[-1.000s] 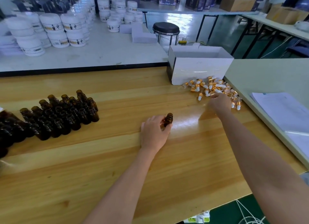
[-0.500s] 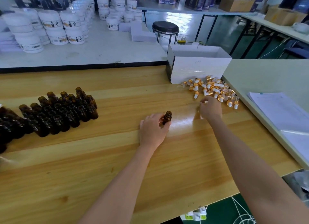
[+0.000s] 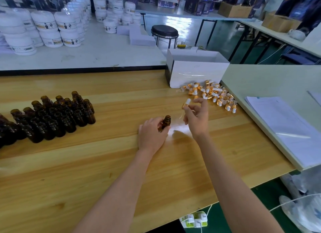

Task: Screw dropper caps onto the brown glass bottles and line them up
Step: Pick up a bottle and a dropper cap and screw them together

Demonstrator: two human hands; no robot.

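At the wooden table [image 3: 104, 163], my left hand [image 3: 152, 135] grips one uncapped brown bottle [image 3: 166, 121], fingers curled round its lower half; I cannot tell whether its base touches the wood. Just to its right, my raised right hand [image 3: 197, 118] pinches a gold-and-white dropper cap [image 3: 186, 103], clear of the bottle's mouth. The loose pile of caps [image 3: 212, 93] lies beyond my right hand, against a white box [image 3: 196, 72]. A cluster of open bottles [image 3: 52, 118] stands well left of my left hand.

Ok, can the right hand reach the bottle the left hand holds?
Probably yes: the right hand, pinching a dropper cap, is just beside the bottle, whose open mouth sticks up above the left hand.
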